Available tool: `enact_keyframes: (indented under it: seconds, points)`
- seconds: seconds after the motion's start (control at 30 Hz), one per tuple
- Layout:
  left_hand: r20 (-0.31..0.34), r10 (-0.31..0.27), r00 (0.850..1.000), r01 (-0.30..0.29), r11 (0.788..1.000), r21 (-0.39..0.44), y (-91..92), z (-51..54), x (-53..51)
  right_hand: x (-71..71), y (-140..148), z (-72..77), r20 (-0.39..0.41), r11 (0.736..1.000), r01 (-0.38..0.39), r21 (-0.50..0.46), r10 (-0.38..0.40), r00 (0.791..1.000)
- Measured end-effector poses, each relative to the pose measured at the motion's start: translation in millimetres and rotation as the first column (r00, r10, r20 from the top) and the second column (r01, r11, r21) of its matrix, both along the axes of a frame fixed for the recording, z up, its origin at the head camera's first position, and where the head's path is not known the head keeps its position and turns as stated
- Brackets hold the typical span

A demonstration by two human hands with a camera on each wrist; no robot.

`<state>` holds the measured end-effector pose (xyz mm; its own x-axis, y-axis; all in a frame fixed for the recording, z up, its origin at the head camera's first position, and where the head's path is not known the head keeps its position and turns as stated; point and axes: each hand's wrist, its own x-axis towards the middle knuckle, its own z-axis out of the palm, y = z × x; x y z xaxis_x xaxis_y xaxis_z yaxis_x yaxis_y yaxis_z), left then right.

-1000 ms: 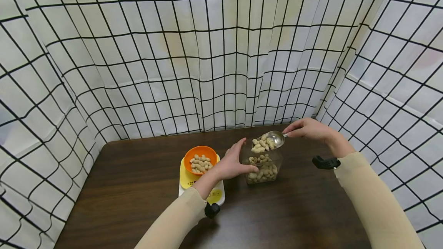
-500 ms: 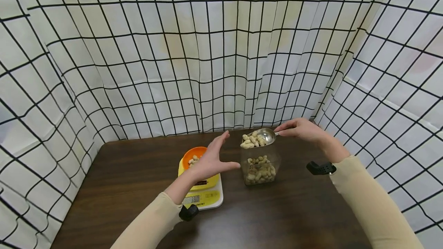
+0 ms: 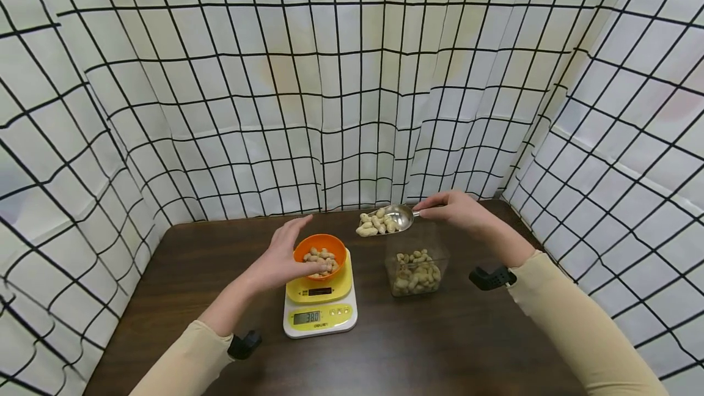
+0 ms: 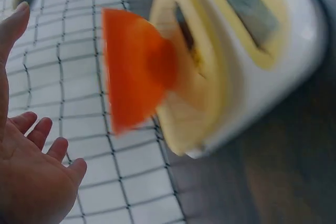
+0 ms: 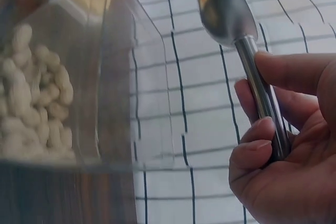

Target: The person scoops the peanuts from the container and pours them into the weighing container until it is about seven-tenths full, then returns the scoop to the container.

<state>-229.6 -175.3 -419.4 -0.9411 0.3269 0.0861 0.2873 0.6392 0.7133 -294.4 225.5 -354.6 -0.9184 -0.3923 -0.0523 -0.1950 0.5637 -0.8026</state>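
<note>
Steel scoop (image 3: 401,217), bearing peanuts (image 3: 376,223), is gripped by its handle in the right hand (image 3: 461,211); thumb and curled fingers close round the metal, as the right wrist view confirms. Compared with half a second ago, the scoop is further left: previously above the clear container (image 3: 434,247), it now has its loaded end over the gap between container and orange bowl (image 3: 321,239). The left hand (image 3: 279,263) is also displaced leftward, from between those two to the bowl's left side, fingers and thumb spread, holding nothing. Its withdrawal exposes the bowl, the peanuts within and the whole front of the yellow-and-white scale (image 3: 345,324), on which the bowl stands; the display, partly covered earlier, reads 38.0. The container remains at the scale's right, part-filled with peanuts. Obstructions: the left thumb overlaps the bowl's near-left portion in the head view; the left wrist view is blurred, its display illegible and the bowl's contents hidden by the wall; the scoop's front end is cut off in the right wrist view; both sleeves (image 3: 184,359) run out of frame.
</note>
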Motion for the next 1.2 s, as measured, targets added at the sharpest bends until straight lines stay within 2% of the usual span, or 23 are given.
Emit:
enact_keyframes:
  seconds: [0.23,0.43,0.7,0.97,1.2]
  points:
    - [0.056,0.033,0.998,-0.031,0.998,-0.05,-15.9,-27.1,-2.4,-0.1,-28.9,-3.9,0.002,0.999,-0.019,-0.026,0.019,1.0]
    - [0.096,0.04,0.995,-0.036,0.999,-0.041,-17.0,-42.5,-4.3,0.3,-50.3,-9.1,-0.025,0.999,-0.032,-0.027,0.032,0.999]
    - [0.103,0.047,0.994,-0.043,0.998,-0.036,-13.8,-49.7,-4.5,-5.0,-69.0,-18.4,-0.034,0.998,-0.067,-0.011,0.067,0.997]
    - [0.123,0.052,0.991,-0.05,0.998,-0.024,-13.1,-53.1,-5.0,-5.8,-82.5,-29.3,-0.023,0.999,-0.032,0.004,0.032,0.999]
    - [0.135,0.057,0.989,-0.057,0.998,-0.007,-11.8,-55.1,-5.5,-5.2,-94.9,-32.9,-0.108,0.996,-0.045,0.076,0.053,0.993]
